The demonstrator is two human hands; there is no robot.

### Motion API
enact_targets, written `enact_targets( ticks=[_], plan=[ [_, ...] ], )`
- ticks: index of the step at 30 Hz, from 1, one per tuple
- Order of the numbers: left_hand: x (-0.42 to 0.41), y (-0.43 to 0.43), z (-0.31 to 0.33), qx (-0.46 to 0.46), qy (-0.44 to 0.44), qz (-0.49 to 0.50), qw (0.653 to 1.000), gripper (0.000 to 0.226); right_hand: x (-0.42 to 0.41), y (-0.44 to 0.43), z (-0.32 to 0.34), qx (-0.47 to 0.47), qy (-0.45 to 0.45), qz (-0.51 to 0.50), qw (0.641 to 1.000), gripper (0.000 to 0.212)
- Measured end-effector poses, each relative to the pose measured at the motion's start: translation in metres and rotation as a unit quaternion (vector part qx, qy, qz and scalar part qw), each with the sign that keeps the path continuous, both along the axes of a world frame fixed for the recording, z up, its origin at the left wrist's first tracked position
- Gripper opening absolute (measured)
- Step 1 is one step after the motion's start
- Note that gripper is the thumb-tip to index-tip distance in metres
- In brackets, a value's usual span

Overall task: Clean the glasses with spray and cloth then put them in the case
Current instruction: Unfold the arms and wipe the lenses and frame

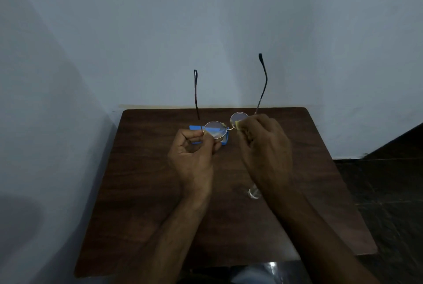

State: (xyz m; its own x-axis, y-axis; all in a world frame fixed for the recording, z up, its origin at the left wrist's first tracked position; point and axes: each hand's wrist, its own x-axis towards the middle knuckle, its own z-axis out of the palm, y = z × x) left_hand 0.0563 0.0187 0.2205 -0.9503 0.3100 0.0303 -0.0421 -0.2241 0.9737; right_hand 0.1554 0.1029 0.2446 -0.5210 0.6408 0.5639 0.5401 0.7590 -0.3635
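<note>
Above the wooden table [142, 192], left hand [194, 153] is pinching the glasses [214, 129] at one hinge, right hand [265, 144] pinching a cloth [238, 124] onto the other lens.

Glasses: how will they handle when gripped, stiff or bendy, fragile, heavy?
Probably light: the left hand holds the glasses up with a fingertip pinch at the rim. The thin wire frame and long open temples likely flex, so grip near a hinge. The lenses look smooth and scratch-prone; the right hand meets one through the cloth.
</note>
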Motion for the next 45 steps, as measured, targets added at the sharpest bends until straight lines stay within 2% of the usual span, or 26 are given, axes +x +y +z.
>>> enact_targets(
  ticks=[3, 7, 12, 18, 20, 22, 24, 27, 31, 35, 37, 39, 41, 45],
  plan=[
    [0.006, 0.001, -0.001, 0.007, -0.030, -0.008, 0.999, 0.022, -0.001, -0.001, 0.002, 0.002, 0.012, -0.012, 1.000, 0.022],
    [0.008, 0.001, -0.007, -0.006, -0.017, -0.015, 1.000, 0.017, -0.005, -0.012, -0.005, 0.011, 0.002, 0.048, 0.999, 0.028],
    [0.013, 0.001, 0.002, -0.005, -0.010, -0.029, 1.000, 0.020, -0.004, -0.002, 0.000, 0.041, 0.016, 0.011, 0.999, 0.017],
    [0.012, 0.005, 0.004, 0.028, -0.054, -0.027, 0.998, 0.016, -0.004, -0.002, -0.007, 0.026, 0.016, 0.017, 0.999, 0.027],
    [0.016, 0.005, 0.004, 0.038, -0.081, -0.042, 0.995, 0.013, -0.005, 0.004, -0.008, 0.026, 0.056, -0.004, 0.998, 0.022],
    [0.018, 0.006, 0.004, 0.066, -0.131, -0.045, 0.988, 0.012, -0.006, 0.003, -0.011, -0.048, 0.152, 0.019, 0.987, 0.017],
    [0.016, 0.008, 0.007, 0.091, -0.181, -0.045, 0.978, 0.008, -0.007, -0.004, -0.013, -0.190, 0.269, 0.057, 0.942, 0.017],
    [0.015, 0.011, 0.011, 0.117, -0.237, -0.059, 0.963, 0.007, -0.006, -0.007, -0.015, -0.383, 0.402, 0.066, 0.829, 0.017],
    [0.017, 0.009, 0.010, 0.126, -0.270, -0.066, 0.952, 0.008, -0.011, -0.004, -0.014, -0.553, 0.475, 0.077, 0.680, 0.014],
    [0.017, 0.006, 0.007, 0.120, -0.265, -0.061, 0.955, 0.008, -0.011, 0.001, -0.016, -0.643, 0.504, 0.071, 0.573, 0.015],
    [0.017, 0.005, 0.005, 0.122, -0.261, -0.058, 0.956, 0.008, -0.012, 0.002, -0.019, -0.673, 0.503, 0.062, 0.539, 0.018],
    [0.017, 0.005, 0.003, 0.122, -0.255, -0.055, 0.958, 0.009, -0.013, 0.003, -0.022, -0.688, 0.503, 0.058, 0.520, 0.030],
    [0.016, 0.004, 0.000, 0.120, -0.235, -0.051, 0.963, 0.009, -0.013, 0.003, -0.021, -0.698, 0.498, 0.066, 0.510, 0.042],
    [0.012, 0.004, -0.005, 0.096, -0.163, -0.045, 0.981, 0.010, -0.012, 0.003, -0.012, -0.710, 0.473, 0.110, 0.509, 0.052]
  ],
)
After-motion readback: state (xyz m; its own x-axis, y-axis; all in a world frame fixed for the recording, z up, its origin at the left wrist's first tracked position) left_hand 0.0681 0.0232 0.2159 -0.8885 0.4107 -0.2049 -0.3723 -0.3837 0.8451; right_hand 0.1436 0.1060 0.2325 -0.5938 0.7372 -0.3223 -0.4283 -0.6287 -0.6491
